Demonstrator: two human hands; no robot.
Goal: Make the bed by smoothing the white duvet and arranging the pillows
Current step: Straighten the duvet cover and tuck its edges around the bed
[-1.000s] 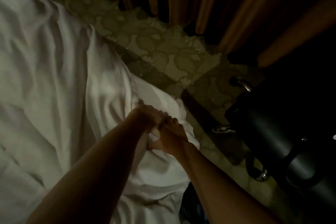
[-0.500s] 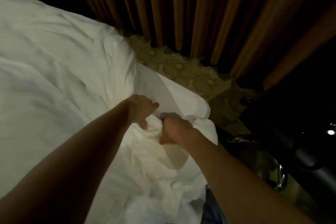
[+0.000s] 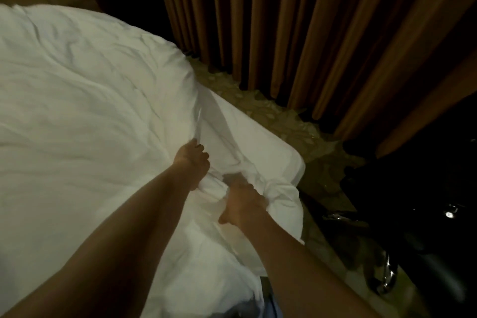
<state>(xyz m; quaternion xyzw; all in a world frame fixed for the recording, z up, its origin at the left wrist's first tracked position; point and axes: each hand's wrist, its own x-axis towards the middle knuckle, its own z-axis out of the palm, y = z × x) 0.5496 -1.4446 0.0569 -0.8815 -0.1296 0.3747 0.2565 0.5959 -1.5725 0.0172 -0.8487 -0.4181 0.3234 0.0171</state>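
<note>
Head view, nearest: two bare forearms are seen reaching forward from the bottom edge over the bed, with a strip of blue fabric visible between them at the lower edge.
Right hand [image 3: 242,205]: the fingers are curled into a bunched fold of the white duvet [image 3: 85,116], which is gripped at its edge near the bed corner; the fingertips are hidden in the cloth.
Left hand [image 3: 192,160]: it is placed just beyond and to the left of the right hand, its fingers bent over a raised ridge of the same duvet; the cloth is held, though how tightly cannot be told.
Duvet position: it is spread across the left and centre of the bed, heavily creased, with its right edge gathered between the two hands.
Sheet [image 3: 260,142]: a smoother white surface is exposed beside the duvet edge, reaching to the rounded mattress corner at the right.
Floor [image 3: 294,126]: a pale patterned carpet is seen in a band beyond the bed corner.
Dark object [image 3: 426,214]: a black shape with shiny metal parts is set on the floor at the right; what it is cannot be told in the dim light.
Curtains [image 3: 296,28]: brown pleated drapes are hung to the floor across the far side.
</note>
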